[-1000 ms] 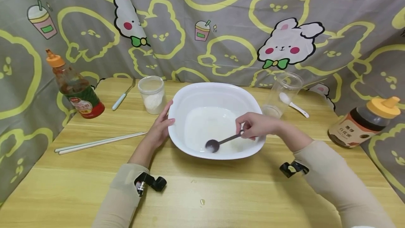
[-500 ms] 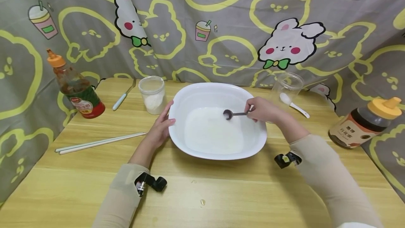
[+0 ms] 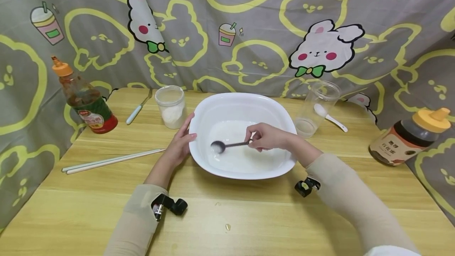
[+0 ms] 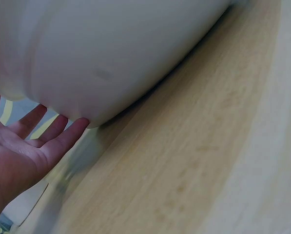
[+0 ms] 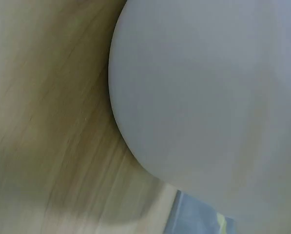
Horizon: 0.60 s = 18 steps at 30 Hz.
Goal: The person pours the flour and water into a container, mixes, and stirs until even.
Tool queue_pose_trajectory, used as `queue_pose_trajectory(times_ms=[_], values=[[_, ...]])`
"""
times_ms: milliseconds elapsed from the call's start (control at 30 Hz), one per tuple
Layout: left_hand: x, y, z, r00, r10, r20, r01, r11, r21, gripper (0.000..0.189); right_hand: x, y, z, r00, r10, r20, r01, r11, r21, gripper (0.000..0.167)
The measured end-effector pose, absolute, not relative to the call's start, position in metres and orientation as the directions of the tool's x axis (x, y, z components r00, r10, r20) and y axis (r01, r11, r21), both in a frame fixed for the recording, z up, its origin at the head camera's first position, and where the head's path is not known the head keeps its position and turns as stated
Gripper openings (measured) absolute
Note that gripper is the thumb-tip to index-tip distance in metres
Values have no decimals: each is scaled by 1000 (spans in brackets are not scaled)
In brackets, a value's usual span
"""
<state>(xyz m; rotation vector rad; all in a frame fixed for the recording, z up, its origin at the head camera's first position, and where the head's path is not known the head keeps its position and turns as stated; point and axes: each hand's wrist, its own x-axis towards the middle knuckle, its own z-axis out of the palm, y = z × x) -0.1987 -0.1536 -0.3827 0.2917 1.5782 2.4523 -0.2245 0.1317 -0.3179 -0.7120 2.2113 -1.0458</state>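
In the head view, a white basin stands mid-table with a shiny white layer on its bottom. My left hand holds the basin's left side, its thumb over the rim and its fingertips against the outer wall, as the left wrist view shows on the basin's wall. My right hand is over the basin and pinches the handle end of a dark long-handled measuring spoon. The spoon's bowl points left and sits low in the basin, at the white contents. Only the basin's outside fills the right wrist view.
A jar of white powder and a blue-handled fork-like utensil stand at back left, near a red sauce bottle. Chopsticks lie left. On the right are a clear jar, a white spoon and a honey bottle.
The right hand carried the measuring spoon from the basin's front to its back right, then leftward to the left part of the basin. My left hand stayed at the rim.
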Motion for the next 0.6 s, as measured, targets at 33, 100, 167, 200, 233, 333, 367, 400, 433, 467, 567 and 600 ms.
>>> queue_pose_trajectory(times_ms=[33,100,167,200,233,333,367,400,433,467,567,600], values=[[-199,-154,-383,-958,282,54,-68,-406,911,68,-222,134,-316,-659,-697,-282,-222,539,-813,11],[-199,-154,-383,-958,282,56,-66,-406,912,68,-217,140,-311,-610,-734,-299,-240,530,-813,9],[-199,-154,-383,-958,282,55,-67,-406,912,68,-213,150,-306,-584,-749,-313,-260,538,-802,7],[-199,-154,-383,-958,281,55,-66,-405,912,68,-211,155,-302,-580,-749,-321,-267,546,-794,7],[-199,-154,-383,-958,282,55,-67,-405,912,68,-210,161,-299,-582,-742,-332,-267,561,-784,7],[-199,-154,-383,-958,282,55,-67,-406,911,69,-210,180,-288,-614,-701,-361,-279,621,-732,9],[-199,-155,-384,-958,282,55,-67,-406,911,69,-210,186,-285,-628,-685,-369,-279,640,-716,10],[-199,-155,-384,-957,285,58,-65,-405,912,69,-211,191,-281,-642,-670,-373,-277,656,-702,10],[-199,-155,-384,-956,287,60,-64,-405,912,69,-212,196,-278,-658,-653,-375,-280,674,-683,11],[-199,-155,-384,-955,289,63,-63,-405,912,69,-213,200,-275,-675,-639,-370,-289,690,-664,11],[-199,-155,-384,-954,293,69,-58,-403,913,69,-218,207,-268,-733,-583,-351,-283,730,-622,11],[-199,-155,-384,-953,294,69,-59,-403,913,70,-220,208,-267,-754,-560,-343,-277,744,-607,10]])
